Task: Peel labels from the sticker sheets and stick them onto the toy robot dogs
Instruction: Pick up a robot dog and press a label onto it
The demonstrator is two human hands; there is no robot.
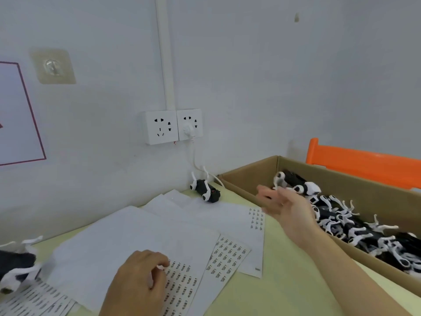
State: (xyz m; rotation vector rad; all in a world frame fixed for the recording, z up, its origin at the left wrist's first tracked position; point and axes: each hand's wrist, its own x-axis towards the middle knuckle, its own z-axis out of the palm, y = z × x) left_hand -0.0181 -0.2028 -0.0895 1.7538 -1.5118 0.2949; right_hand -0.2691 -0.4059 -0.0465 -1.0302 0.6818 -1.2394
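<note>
Several white sticker sheets (141,238) lie overlapped on the pale yellow table (291,277), some with rows of small printed labels (224,257). My left hand (139,279) rests on the nearest sheet, fingers curled, fingertips at a label in the top row. My right hand (284,205) hovers open, fingers spread, over the near edge of a cardboard box (248,176) full of black-and-white toy robot dogs (355,226). One toy dog (205,190) lies by the wall. Another dog (16,267) lies at the left edge.
A double wall socket (172,126) with a white plug and cable sits above the table. An orange chair back (364,160) stands behind the box. More label sheets (36,302) lie at the bottom left. A poster (16,115) hangs on the left wall.
</note>
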